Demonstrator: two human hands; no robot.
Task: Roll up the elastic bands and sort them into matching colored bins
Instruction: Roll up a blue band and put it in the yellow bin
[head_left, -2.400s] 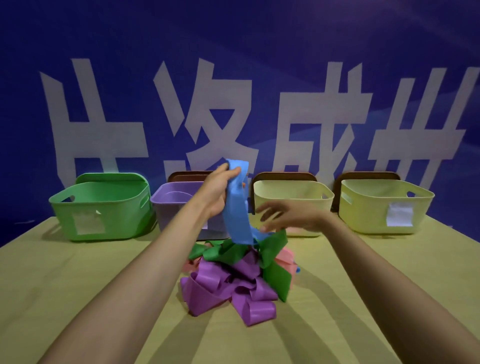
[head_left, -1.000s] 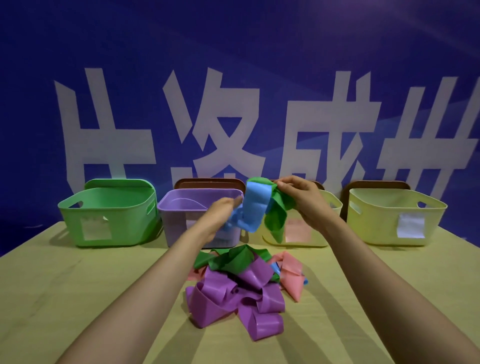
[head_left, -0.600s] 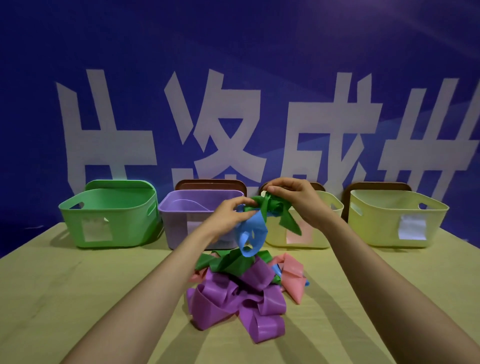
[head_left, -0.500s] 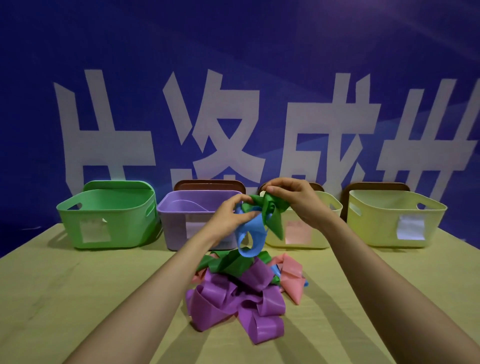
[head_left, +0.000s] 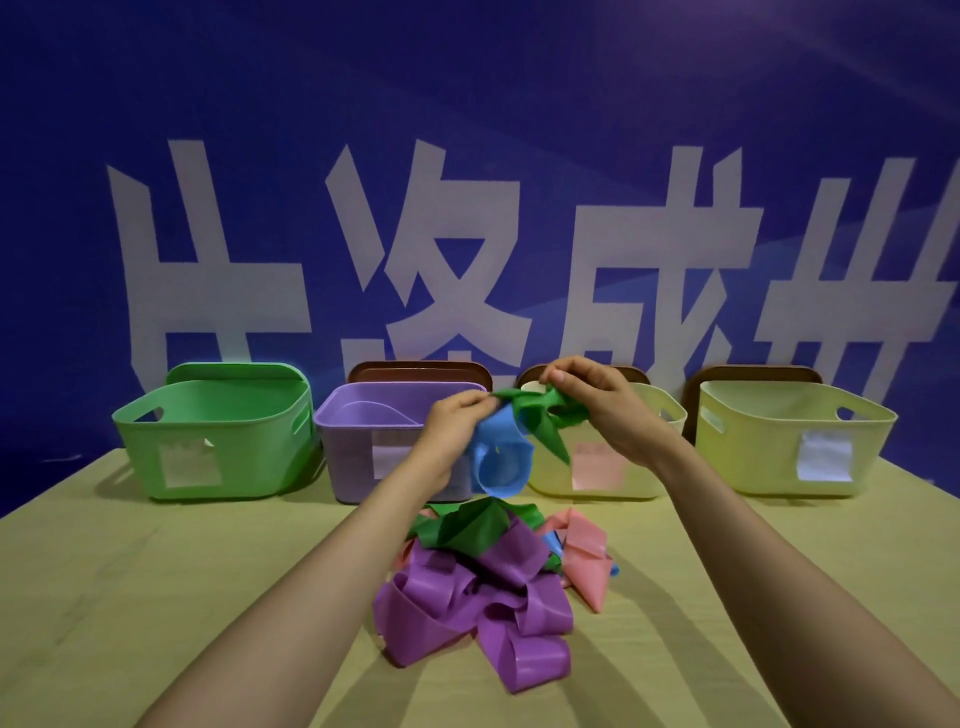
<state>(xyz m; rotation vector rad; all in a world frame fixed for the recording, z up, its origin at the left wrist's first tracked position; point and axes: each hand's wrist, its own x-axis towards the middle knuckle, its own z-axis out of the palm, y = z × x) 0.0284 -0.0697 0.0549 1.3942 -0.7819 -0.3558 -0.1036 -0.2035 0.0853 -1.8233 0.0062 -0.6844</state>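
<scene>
Evidently the two are tangled: the left hand (head_left: 451, 437) pinches the blue band (head_left: 501, 463) near its top, fingers (head_left: 475, 404) curled on it, and the right hand (head_left: 602, 411) pinches the green band (head_left: 546, 422) caught across it. Both bands hang above the pile (head_left: 467, 590) on the counter (head_left: 156, 597), probably so the loops dangle free and can be pulled apart before rolling.

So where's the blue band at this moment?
Head view, centre: the blue band hangs from the left hand, tangled with the green band the right hand holds, above the pile, in front of the purple bin.
</scene>
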